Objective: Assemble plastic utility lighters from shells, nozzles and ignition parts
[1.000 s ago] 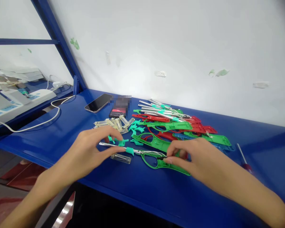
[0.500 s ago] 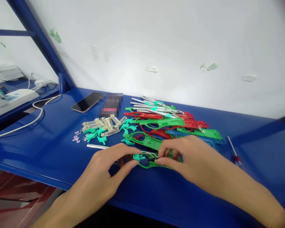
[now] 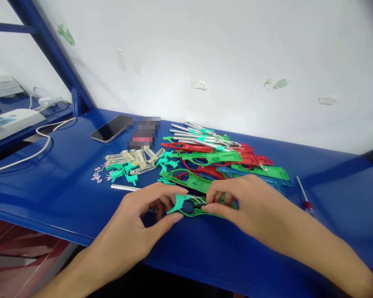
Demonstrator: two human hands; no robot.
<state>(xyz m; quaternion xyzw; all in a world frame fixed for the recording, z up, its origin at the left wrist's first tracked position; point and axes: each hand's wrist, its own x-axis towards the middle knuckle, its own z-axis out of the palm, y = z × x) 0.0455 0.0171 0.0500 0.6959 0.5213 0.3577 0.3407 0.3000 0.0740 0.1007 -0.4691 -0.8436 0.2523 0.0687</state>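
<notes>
Between the thumb and fingers of my left hand (image 3: pixel 139 215) is a small teal trigger (image 3: pixel 177 204), its curved side toward my palm. My right hand (image 3: pixel 255 207) pinches a small black cylindrical part (image 3: pixel 199 205) just right of the trigger, with thin white wires (image 3: pixel 196 198) running above it. Under both hands lies a green lighter casing half (image 3: pixel 189 214) with a finger loop, its right part hidden by my right fingers. A silver metal tube (image 3: pixel 124 188) sticks out behind my left hand.
Behind my hands are piled green (image 3: pixel 278 174), red and blue casing halves and silver tubes. To the left lie clear fuel tanks (image 3: pixel 143 161), loose teal triggers (image 3: pixel 131 178) and screws. A phone (image 3: pixel 111 128) lies farther back; a screwdriver (image 3: pixel 306 198) lies at right.
My left fingers have turned the teal trigger, so its broad curved face now shows. My right hand keeps its pinch on the black part. The whole view has shifted slightly.
</notes>
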